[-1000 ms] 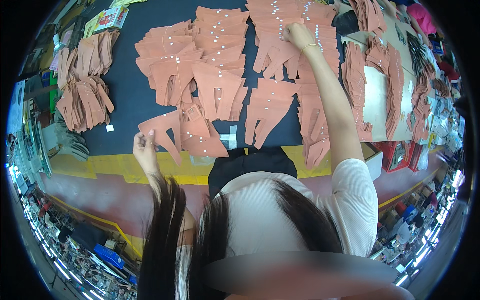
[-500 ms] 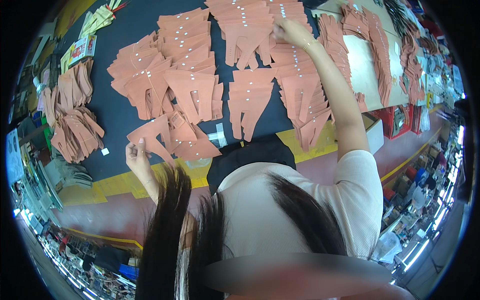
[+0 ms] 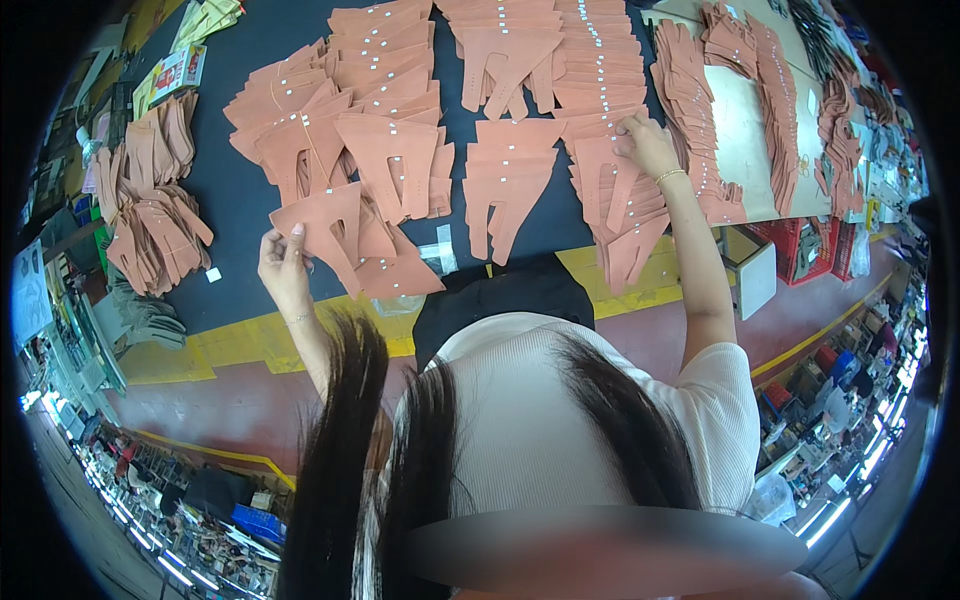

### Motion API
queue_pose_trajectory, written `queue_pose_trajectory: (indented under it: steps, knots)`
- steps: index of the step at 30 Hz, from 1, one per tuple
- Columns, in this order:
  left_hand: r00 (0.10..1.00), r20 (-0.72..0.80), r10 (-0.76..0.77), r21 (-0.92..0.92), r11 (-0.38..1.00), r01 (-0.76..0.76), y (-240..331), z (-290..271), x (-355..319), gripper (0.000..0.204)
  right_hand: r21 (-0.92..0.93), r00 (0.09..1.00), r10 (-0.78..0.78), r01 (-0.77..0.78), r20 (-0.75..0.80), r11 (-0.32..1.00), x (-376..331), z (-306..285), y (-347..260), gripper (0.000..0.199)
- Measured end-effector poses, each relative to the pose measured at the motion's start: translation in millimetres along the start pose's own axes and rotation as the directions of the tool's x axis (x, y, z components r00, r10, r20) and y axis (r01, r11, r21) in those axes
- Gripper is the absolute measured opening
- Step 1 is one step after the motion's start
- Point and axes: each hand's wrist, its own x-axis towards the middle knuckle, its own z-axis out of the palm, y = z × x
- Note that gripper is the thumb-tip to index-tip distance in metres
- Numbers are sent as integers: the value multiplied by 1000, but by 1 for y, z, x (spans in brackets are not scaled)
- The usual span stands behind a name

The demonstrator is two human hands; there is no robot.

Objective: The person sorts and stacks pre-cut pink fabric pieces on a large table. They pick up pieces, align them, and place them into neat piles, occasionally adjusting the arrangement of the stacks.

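Observation:
My left hand (image 3: 287, 268) pinches the edge of a pinkish-brown leather piece (image 3: 325, 225) with a slot and two legs. That piece lies partly over other pieces at the table's near left. My right hand (image 3: 648, 148) is over the right-hand row of overlapping leather pieces (image 3: 600, 90), its bent fingers pressed together at the upper edge of a slotted piece. Whether they grip that piece or something small is hidden. Between my hands lies a short stack of leather pieces (image 3: 510, 175). Small white marks dot the pieces.
The dark table (image 3: 240, 290) has yellow tape along its near edge. Bundled leather pieces (image 3: 155, 195) lie at the far left, beside a small box (image 3: 180, 75). More strips (image 3: 685, 110) lie on a pale board at right. Red crates (image 3: 800, 250) stand below.
My right hand has come down and rightward along the right row of pieces. My left hand has shifted slightly up, still holding its leather piece, which is now raised and turned a little.

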Motion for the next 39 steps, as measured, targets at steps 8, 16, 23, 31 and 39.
queue_pose_trajectory:
  steps: [8,16,23,31,39]
  knots:
    - [999,9,-36,-15,999,36,2,3,-14,17,-83,997,-41,35,-64,996,-7,-2,-7,31]
    - [984,139,-109,-181,974,134,0,10,-18,18,-85,991,-123,118,-48,989,-4,0,-2,31]
    - [943,285,-173,-283,924,256,-8,35,-22,16,-268,992,-62,30,-112,963,-16,12,-14,36]
    - [980,171,-104,16,995,102,-76,106,30,23,-317,963,-90,5,-253,948,-36,17,-24,37]
    - [984,69,-162,119,981,153,-82,113,33,43,-187,979,-79,43,-187,981,-27,12,-10,36]
